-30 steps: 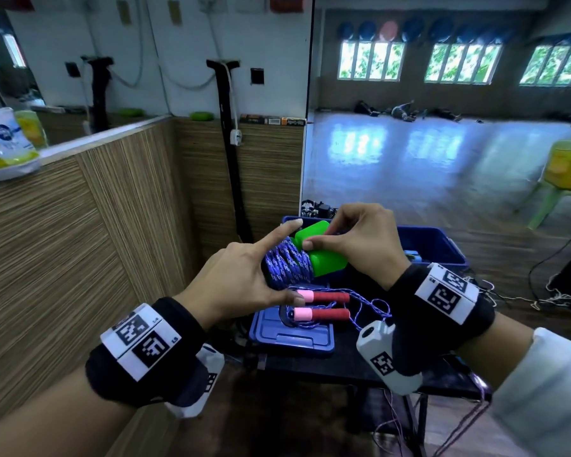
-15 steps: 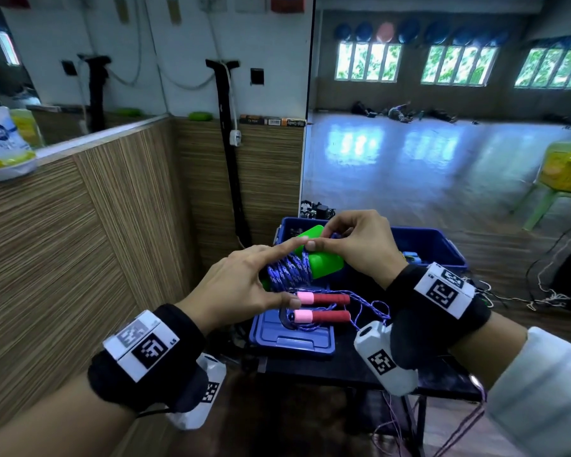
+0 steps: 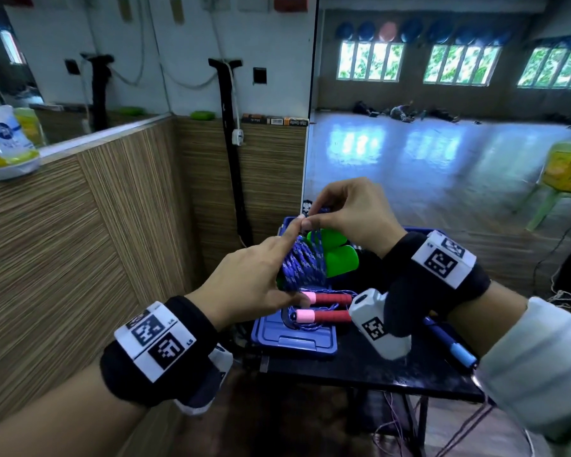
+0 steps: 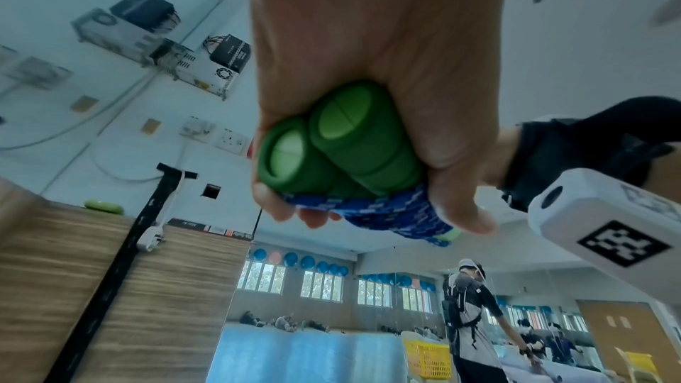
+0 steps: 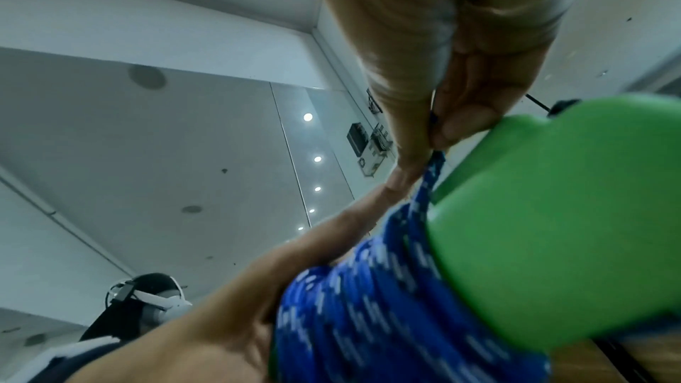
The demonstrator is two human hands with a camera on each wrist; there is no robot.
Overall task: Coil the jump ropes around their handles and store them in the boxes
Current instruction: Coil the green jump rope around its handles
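Change: half a second ago the right hand [image 3: 350, 219] rested on the green handles [image 3: 335, 255]; now it has lifted above them and draws a strand of the blue rope [image 3: 302, 268] upward. The left forefinger has risen with it to meet the right fingertips.
Left hand: the left hand [image 3: 251, 285] curls round the bundle, thumb and lower fingers clamped on the handles and coil, forefinger stretched up along the rope. In the left wrist view the left hand [image 4: 372, 74] wraps both handle ends [image 4: 331, 141].
Right hand: thumb and forefinger pinch the rope end just above the handles; the right wrist view shows the fingers [image 5: 460, 115] nipping the strand beside a handle [image 5: 552, 214].
Bundle: held in the air over the blue box [image 3: 544, 240], near its left end. The two handles lie side by side, long axis running left to right and tilted slightly down toward the right; the rope is wound crosswise around their left half.
Second rope: red handles with pink caps [image 3: 323, 306] lie parallel on the blue lid [image 3: 294, 338], in front of the box, pointing left to right, their rope loose around them.
Edges and room: the lid sits at the black table's [image 3: 376, 374] left front corner. The wood-panelled wall [image 3: 80, 242] is close on the left of the box; open floor lies to its right and beyond.
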